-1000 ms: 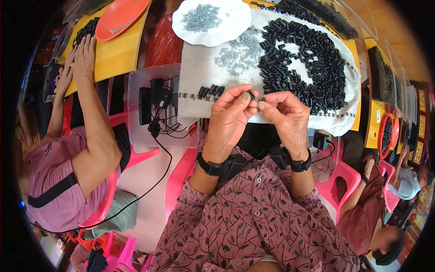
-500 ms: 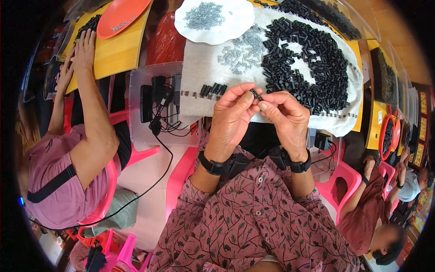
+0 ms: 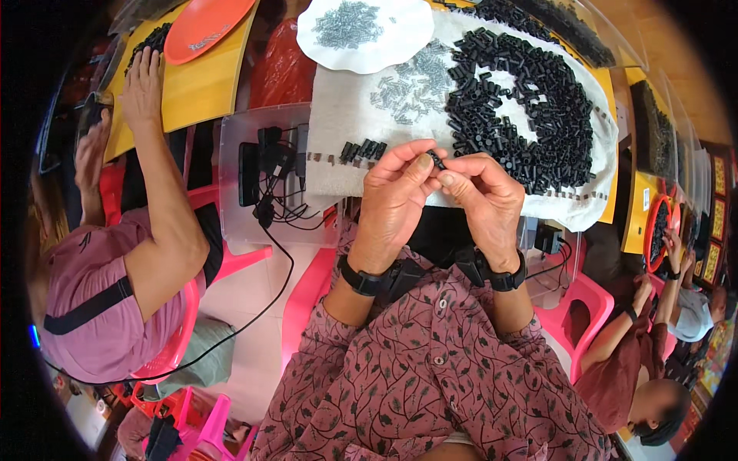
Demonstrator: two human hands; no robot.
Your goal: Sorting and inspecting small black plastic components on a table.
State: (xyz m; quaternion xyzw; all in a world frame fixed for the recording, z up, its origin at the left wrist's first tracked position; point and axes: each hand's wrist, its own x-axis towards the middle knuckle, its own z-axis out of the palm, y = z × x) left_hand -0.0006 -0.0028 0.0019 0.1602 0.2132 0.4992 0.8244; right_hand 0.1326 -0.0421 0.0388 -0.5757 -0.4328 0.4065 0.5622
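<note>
Head view. The left hand (image 3: 390, 196) and right hand (image 3: 490, 194) pinched a small black cylinder (image 3: 437, 160) between thumbs and fingertips above the near part of the white cloth (image 3: 338, 107), apparently sharing the grip for steadiness. Loose black pieces (image 3: 480, 127) lay beyond, presumably spread for easy picking. Both forearms converged, fingertips nearly meeting.

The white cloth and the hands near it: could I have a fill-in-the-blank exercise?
The left hand and right hand meet at a small piece coloured ____.
On the cloth, the black pile lies to the ____ of the loose clear pieces.
The plate under the clear heap is coloured ____.
Missing words: black; right; white.
</note>
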